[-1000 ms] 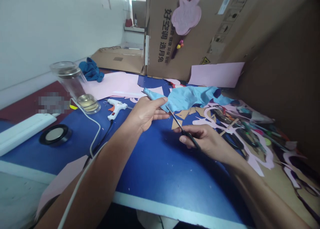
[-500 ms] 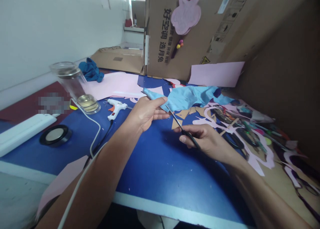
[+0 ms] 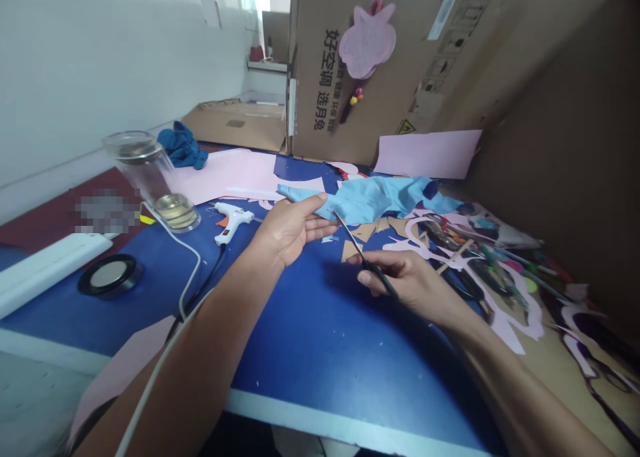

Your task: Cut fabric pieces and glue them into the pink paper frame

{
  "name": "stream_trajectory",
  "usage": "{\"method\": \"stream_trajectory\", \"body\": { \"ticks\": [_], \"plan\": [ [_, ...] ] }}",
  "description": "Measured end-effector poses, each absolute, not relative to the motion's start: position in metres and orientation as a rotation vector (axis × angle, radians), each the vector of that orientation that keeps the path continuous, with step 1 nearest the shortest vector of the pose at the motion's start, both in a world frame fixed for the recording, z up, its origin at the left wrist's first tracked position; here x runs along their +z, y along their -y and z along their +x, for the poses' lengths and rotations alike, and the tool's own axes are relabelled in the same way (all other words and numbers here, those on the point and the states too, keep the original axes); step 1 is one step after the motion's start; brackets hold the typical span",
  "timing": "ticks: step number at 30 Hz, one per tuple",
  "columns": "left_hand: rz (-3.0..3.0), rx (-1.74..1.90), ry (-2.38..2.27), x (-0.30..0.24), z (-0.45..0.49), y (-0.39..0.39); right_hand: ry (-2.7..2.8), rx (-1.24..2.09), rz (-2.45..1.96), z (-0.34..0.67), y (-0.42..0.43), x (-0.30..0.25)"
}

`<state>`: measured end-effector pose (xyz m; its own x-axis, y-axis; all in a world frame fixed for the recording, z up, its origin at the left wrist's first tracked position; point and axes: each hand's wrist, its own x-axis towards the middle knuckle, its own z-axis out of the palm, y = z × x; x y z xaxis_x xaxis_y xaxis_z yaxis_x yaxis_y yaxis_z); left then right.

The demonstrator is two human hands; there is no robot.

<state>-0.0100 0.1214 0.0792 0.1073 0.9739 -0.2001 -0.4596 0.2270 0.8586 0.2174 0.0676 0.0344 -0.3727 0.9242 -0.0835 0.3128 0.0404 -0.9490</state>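
Observation:
A light blue piece of cloth [image 3: 373, 198] stretches across the middle of the table, its left end pinched between the thumb and fingers of my left hand [image 3: 295, 227]. My right hand [image 3: 400, 274] grips a pair of scissors [image 3: 354, 240] with dark handles, which are partly hidden by the fingers. The blade tips meet the lower edge of the cloth just right of my left fingertips. Tan scraps [image 3: 364, 232] and a small light blue snippet [image 3: 329, 239] lie on the table below the cloth.
At left are a white glue gun [image 3: 233, 222], a clear glass cup [image 3: 175, 212], a black tape roll [image 3: 111, 275] and a white cable [image 3: 196, 257]. Pink cutouts [image 3: 500, 310] and tools crowd the right. A large cardboard box [image 3: 320, 17] stands behind, with pink sheets [image 3: 427, 154] nearby.
The view has tilted up slightly. My left hand and the cloth's left end have shifted a little to the left; a small blue snippet now shows below the cloth.

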Motion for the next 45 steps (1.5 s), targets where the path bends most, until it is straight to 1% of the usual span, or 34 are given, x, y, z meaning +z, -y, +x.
{"method": "stream_trajectory", "body": {
  "ticks": [11, 17, 24, 27, 32, 35, 40, 45],
  "plan": [
    [0.437, 1.229, -0.807, 0.082, -0.010, -0.125, 1.774, 1.242, -1.284, 0.219, -0.072, 0.027],
    [0.384, 1.344, -0.802, 0.072, -0.005, -0.127, 1.814, 1.265, -1.260, 0.211, -0.067, 0.034],
    [0.273, 1.391, -0.721, 0.071, 0.010, -0.119, 1.694, 1.144, -1.263, 0.197, -0.064, 0.029],
    [0.250, 1.381, -0.700, 0.071, 0.014, -0.115, 1.746, 1.036, -1.284, 0.195, -0.065, 0.024],
    [0.237, 1.368, -0.690, 0.069, 0.019, -0.113, 1.954, 0.623, -1.296, 0.195, -0.065, 0.018],
    [0.234, 1.368, -0.685, 0.068, 0.021, -0.111, 2.009, 0.469, -1.289, 0.196, -0.065, 0.019],
    [0.242, 1.355, -0.656, 0.065, 0.025, -0.109, 1.995, 0.432, -1.297, 0.194, -0.064, 0.022],
    [0.252, 1.337, -0.658, 0.064, 0.030, -0.106, 1.926, 0.504, -1.327, 0.190, -0.062, 0.022]
  ]
}}
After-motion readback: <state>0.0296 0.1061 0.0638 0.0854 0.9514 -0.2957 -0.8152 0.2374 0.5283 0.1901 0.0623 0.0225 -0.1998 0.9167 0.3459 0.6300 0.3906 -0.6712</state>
